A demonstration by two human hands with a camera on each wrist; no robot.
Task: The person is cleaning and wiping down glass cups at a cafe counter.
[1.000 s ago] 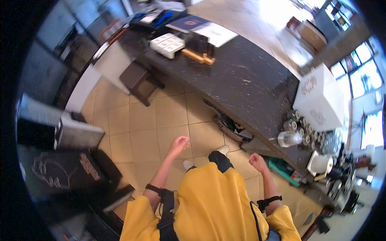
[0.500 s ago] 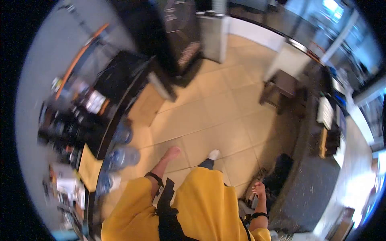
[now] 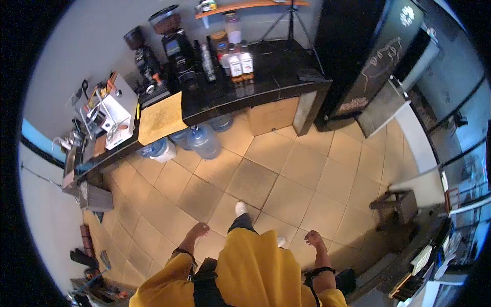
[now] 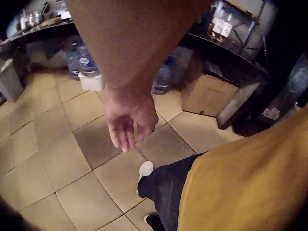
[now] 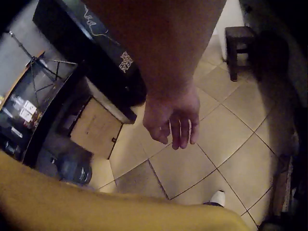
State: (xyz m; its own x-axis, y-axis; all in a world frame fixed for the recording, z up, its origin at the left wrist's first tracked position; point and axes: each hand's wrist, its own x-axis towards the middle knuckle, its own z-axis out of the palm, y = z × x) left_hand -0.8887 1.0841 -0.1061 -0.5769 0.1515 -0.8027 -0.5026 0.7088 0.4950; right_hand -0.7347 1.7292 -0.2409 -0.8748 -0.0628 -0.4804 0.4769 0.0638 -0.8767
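My left hand [image 3: 200, 229] hangs over the tiled floor with nothing in it; in the left wrist view the left hand [image 4: 130, 122] has its fingers loosely bent downward. On the other side my right hand [image 3: 313, 238] also holds nothing, and the right wrist view shows that hand [image 5: 173, 120] with fingers dangling. Both hands are apart from any object. Ahead stands a dark counter [image 3: 279, 84] with a yellow-brown mat [image 3: 161, 120] over its front edge. Large clear water jugs [image 3: 204, 142] stand on the floor beneath it.
Coffee grinders [image 3: 176, 51] and labelled bottles [image 3: 240, 66] stand on the counter. A cardboard box [image 3: 274, 116] sits below it. At right are a tall black cabinet with chalk drawings [image 3: 376, 66], a small dark stool [image 3: 404, 204] and a second counter [image 3: 381, 271].
The head view has swung left, from the counter with the white box to the one with grinders and jugs. Both hands stay low and hold nothing throughout.
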